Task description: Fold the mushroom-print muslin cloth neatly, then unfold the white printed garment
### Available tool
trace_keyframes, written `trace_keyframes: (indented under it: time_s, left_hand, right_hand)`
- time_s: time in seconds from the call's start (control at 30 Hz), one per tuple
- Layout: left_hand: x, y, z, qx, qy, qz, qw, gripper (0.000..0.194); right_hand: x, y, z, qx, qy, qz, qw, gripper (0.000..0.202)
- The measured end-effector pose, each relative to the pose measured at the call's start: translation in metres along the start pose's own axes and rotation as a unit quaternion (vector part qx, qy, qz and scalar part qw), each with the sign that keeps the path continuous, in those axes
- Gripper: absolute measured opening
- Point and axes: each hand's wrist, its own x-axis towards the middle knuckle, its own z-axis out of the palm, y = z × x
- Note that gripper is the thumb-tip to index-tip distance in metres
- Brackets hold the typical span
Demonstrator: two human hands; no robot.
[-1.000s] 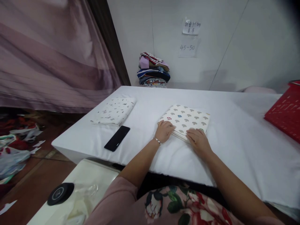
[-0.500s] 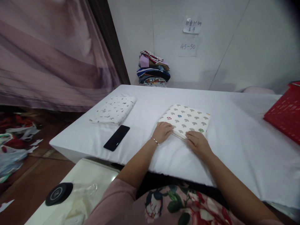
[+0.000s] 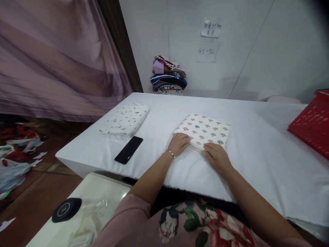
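A folded white cloth (image 3: pixel 205 129) printed with grey mushrooms, plus single red, blue and green ones, lies flat on the white-covered table (image 3: pixel 246 154). At its near left corner, my left hand (image 3: pixel 179 144), with a bracelet at the wrist, closes on the edge, fingers on top. My right hand (image 3: pixel 217 156) grips the same near edge further right, its fingers over the top layer. Several stacked layers show along the edge between the hands. How far the thumbs reach under the cloth is hidden.
A second folded white cloth (image 3: pixel 125 120) with small prints lies at the table's left, a black phone (image 3: pixel 129 150) near it. A red basket (image 3: pixel 312 125) stands at the right. Folded fabrics (image 3: pixel 168 75) are piled behind the table. A white side surface (image 3: pixel 108 187) holds a round black object (image 3: pixel 66 210).
Both hands keep their hold on the near edge of the mushroom-print cloth. The view has shifted very slightly; nothing else has visibly moved.
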Motion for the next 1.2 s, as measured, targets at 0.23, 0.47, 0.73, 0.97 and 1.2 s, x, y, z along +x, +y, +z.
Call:
trace_keyframes:
  time_s: [0.23, 0.47, 0.73, 0.97, 1.2]
  left_hand:
    - [0.005, 0.002, 0.009, 0.023, 0.033, -0.014, 0.999, 0.022]
    - [0.005, 0.007, 0.012, 0.044, 0.038, -0.011, 0.998, 0.02]
    - [0.003, 0.006, 0.009, 0.044, 0.057, 0.011, 0.997, 0.019]
    - [0.007, 0.008, 0.01, 0.066, 0.085, 0.012, 0.994, 0.019]
    - [0.007, 0.006, 0.013, 0.078, 0.078, 0.015, 0.994, 0.018]
  right_hand:
    - [0.002, 0.002, 0.002, -0.035, 0.037, 0.026, 0.998, 0.025]
    - [0.001, 0.003, 0.001, -0.039, 0.021, 0.019, 0.999, 0.026]
    - [0.0, 0.001, 0.004, -0.051, 0.054, 0.021, 0.997, 0.023]
    - [0.001, 0.001, 0.005, -0.07, 0.091, 0.011, 0.993, 0.021]
    - [0.003, 0.002, 0.005, -0.069, 0.068, 0.02, 0.995, 0.023]
